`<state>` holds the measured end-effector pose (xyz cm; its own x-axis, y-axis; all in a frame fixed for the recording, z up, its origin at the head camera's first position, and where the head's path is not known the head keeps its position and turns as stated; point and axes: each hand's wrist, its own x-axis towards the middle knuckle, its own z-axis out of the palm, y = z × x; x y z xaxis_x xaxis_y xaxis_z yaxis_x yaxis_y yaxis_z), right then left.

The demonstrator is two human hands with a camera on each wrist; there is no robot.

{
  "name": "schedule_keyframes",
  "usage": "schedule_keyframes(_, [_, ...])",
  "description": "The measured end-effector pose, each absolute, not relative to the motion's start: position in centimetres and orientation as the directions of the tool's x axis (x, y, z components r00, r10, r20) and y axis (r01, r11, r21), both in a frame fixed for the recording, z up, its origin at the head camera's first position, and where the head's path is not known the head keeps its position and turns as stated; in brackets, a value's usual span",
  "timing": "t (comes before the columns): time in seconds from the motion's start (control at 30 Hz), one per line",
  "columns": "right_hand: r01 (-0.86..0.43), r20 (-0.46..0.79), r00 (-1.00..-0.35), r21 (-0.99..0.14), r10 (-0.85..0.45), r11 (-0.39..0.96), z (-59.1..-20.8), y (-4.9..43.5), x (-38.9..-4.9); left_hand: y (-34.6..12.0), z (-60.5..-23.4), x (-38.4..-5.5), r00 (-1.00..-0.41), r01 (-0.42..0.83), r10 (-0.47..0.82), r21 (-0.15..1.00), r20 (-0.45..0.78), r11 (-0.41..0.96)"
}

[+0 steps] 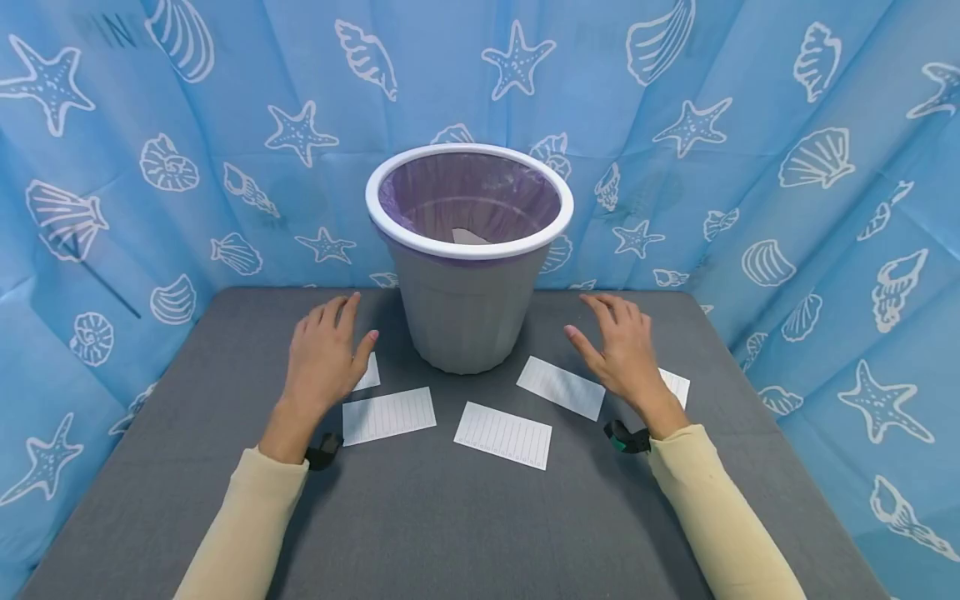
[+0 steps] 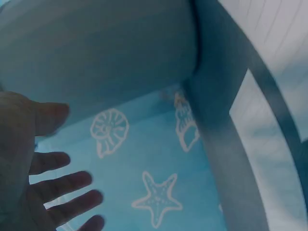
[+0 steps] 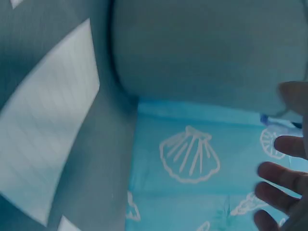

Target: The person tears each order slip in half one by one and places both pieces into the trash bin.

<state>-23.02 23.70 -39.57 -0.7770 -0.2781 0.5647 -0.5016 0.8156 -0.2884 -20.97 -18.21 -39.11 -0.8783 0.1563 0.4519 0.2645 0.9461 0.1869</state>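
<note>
My left hand (image 1: 322, 354) hovers over the table left of a grey trash can (image 1: 468, 308), fingers spread and holding nothing. On the can's other side my right hand (image 1: 621, 346) is held out the same way, with nothing in it. The can has a white rim and a purple liner (image 1: 465, 192); a pale piece (image 1: 468, 237) shows inside. Lined paper slips lie about the hands: one (image 1: 367, 375) partly hidden by the left hand, one (image 1: 390, 416) nearer, one (image 1: 502, 435) in front of the can, one (image 1: 561, 387) beside the right hand, another (image 1: 675, 386) behind the right wrist.
A grey table (image 1: 465, 533) carries the can and slips. Behind and at both sides hangs a blue curtain (image 1: 300, 208) printed with white shells and starfish. The can stands near the table's back edge, between the hands.
</note>
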Motion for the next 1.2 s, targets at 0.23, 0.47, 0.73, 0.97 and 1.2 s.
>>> schedule_keyframes(0.23, [-0.551, 0.49, -0.818, -0.517, -0.302, 0.655, -40.6, 22.3, -21.1, -16.0, -40.4, -20.0, -0.9, 0.334, 0.178, 0.369, 0.397, 0.867])
schedule_keyframes(0.47, [-0.479, 0.343, -0.877, -0.647, -0.336, 0.593, -42.9, 20.9, -19.9, -13.2, -43.0, -19.7, -0.931, 0.364, 0.258, 0.667, 0.257, 0.65])
schedule_keyframes(0.73, [-0.426, 0.156, -0.893, -0.598, -0.422, 0.68, -44.9, 20.3, -18.5, -9.9, -45.5, -19.6, -0.905, 0.373, 0.404, 0.704, 0.133, 0.605])
schedule_keyframes(0.97, [-0.426, 0.053, -0.885, -0.494, -0.463, 0.758, -45.6, 19.9, -17.7, -7.5, -47.0, -19.7, -0.858, 0.472, 0.5, 0.563, 0.116, 0.679])
schedule_keyframes(1.2, [-0.423, 0.045, -0.888, -0.47, -0.458, 0.775, -45.8, 19.8, -17.1, -6.0, -46.9, -19.6, -0.835, 0.516, 0.546, 0.449, 0.072, 0.73])
